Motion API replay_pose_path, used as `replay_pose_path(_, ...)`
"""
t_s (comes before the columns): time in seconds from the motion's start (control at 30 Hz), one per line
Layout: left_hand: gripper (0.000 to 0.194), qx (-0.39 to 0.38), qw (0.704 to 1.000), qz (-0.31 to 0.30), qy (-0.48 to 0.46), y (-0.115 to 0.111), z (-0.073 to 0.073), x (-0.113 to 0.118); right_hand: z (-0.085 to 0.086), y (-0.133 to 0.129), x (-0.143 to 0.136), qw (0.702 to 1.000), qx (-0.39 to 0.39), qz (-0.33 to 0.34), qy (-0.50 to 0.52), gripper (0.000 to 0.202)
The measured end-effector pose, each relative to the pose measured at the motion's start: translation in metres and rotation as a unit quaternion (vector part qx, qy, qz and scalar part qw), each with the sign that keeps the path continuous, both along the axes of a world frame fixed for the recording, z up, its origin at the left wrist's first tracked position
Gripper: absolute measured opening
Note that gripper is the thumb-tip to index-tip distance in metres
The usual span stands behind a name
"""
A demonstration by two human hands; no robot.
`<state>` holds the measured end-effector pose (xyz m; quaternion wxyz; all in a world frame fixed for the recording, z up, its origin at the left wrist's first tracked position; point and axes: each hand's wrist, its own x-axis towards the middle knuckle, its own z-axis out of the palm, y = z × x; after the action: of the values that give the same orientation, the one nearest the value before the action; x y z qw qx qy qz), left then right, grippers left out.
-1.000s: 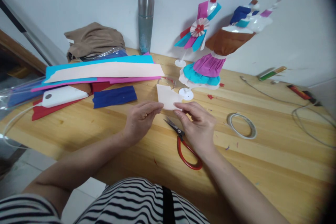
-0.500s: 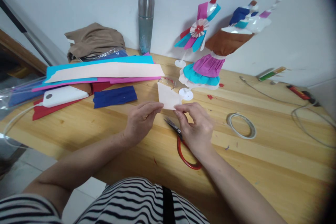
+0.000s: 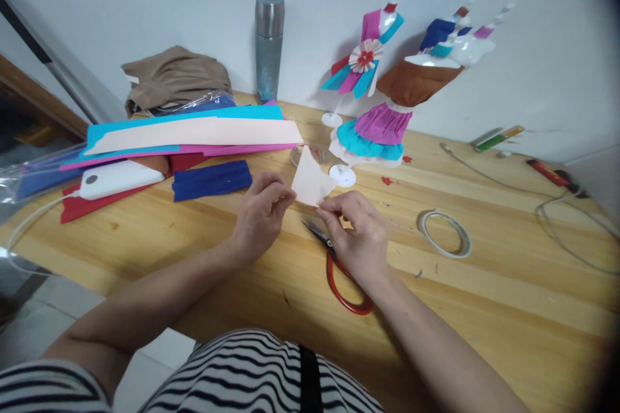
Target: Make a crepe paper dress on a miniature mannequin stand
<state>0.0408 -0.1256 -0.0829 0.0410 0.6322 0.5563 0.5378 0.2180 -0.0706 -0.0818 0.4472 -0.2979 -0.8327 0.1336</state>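
Between my hands is a small pale pink piece of crepe paper [image 3: 311, 179], lifted a little over the table. My left hand [image 3: 264, 216] pinches its lower left corner. Thumb and finger of my right hand [image 3: 357, 232] grip its lower edge farther right. Red-handled scissors [image 3: 334, 271] lie under and beside my right hand, which hides part of them. A blue crepe paper strip [image 3: 213, 181] rests left of my left hand. Behind the pink piece stands a mannequin in a brown, magenta and turquoise paper dress [image 3: 385, 117].
A stack of coloured paper [image 3: 198, 131] and a white power bank [image 3: 121, 179] with a cable lie at the left. At the back stand a steel flask [image 3: 269, 48] and a smaller decorated figure [image 3: 365, 58]. A tape roll [image 3: 444, 233] lies right; a grey cable [image 3: 504, 177] crosses the far right.
The pink piece has turned and its outline now peaks at the upper left. My right hand has slid slightly left and down along its edge; my left hand has shifted slightly.
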Motion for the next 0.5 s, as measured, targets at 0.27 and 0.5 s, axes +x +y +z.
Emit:
replay_pose_path(0.27, 0.012, -0.008, 0.999, -0.034, -0.009, 0.001, -0.002, -0.002, 0.002, 0.0, -0.001, 0.998, -0.057, 0.032, 0.021, 0.015)
replay_pose_path(0.5, 0.012, 0.0, 0.993, -0.097, -0.061, -0.001, 0.004, -0.004, 0.02, 0.003, 0.004, 0.993, -0.097, 0.067, 0.029, 0.009)
